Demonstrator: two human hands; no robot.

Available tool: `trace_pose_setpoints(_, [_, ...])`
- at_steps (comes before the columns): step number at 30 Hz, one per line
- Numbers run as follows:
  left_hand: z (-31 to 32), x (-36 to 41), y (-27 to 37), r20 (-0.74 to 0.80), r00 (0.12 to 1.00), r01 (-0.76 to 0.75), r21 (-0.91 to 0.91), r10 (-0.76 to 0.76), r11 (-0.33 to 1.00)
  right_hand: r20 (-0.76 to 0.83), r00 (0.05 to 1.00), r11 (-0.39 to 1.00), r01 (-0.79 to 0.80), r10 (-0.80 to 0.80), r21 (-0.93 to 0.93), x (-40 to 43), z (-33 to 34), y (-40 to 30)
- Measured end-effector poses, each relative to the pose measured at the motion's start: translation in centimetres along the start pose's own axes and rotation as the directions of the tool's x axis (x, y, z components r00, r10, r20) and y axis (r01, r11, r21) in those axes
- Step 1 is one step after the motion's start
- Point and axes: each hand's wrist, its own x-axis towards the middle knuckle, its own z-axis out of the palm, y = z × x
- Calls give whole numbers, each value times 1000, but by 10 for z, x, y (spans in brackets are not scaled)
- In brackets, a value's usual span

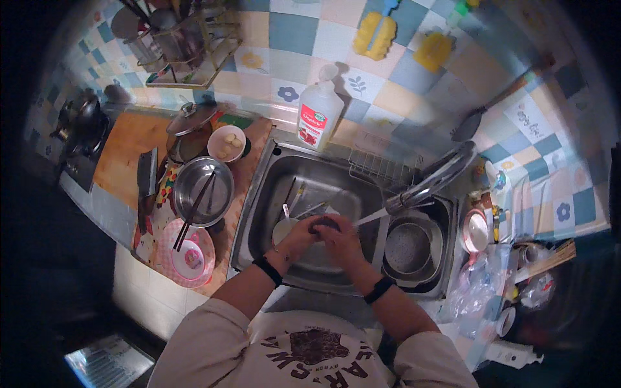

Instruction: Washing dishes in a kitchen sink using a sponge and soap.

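Note:
Over the left basin of a stainless steel sink (pixel 264 194), my left hand (pixel 303 237) and my right hand (pixel 342 240) meet around a small dark object (pixel 324 224). What it is cannot be told, and fingers hide part of it. Water runs from the faucet (pixel 432 177) towards my right hand. Below my hands, a light bowl (pixel 284 230) with a spoon (pixel 286 210) stands in the basin. Chopsticks or thin utensils lie behind it. A round pot (pixel 410 247) sits in the right basin.
Left of the sink are a cleaver (pixel 147 172), a steel bowl (pixel 204 208) with chopsticks across it, a pink-rimmed plate (pixel 167 252), a small bowl (pixel 226 133) of pale pieces and a glass lid (pixel 191 119). A detergent bottle (pixel 318 116) stands behind; plastic bags (pixel 473 296) lie right.

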Motion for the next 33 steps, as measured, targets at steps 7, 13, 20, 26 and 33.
trace_pose_setpoints(7, [19,-14,14,136,990,21,158,-43,987,46,770,726,-617,636,304,-4,13,74])
trace_pose_setpoints(13, [26,-18,8,103,994,2,220,-25,976,397,595,-21,-538,699,843,-7,24,70])
trace_pose_setpoints(20, [54,22,0,7,993,-112,294,115,949,594,578,-590,-226,560,775,-31,48,55])
trace_pose_setpoints(26, [59,46,-5,-127,954,-172,513,273,841,341,435,-275,-208,834,939,-21,48,-3])
trace_pose_setpoints(33, [63,41,-11,-128,992,15,205,12,979,-449,795,878,-477,409,-44,-23,-1,-14])
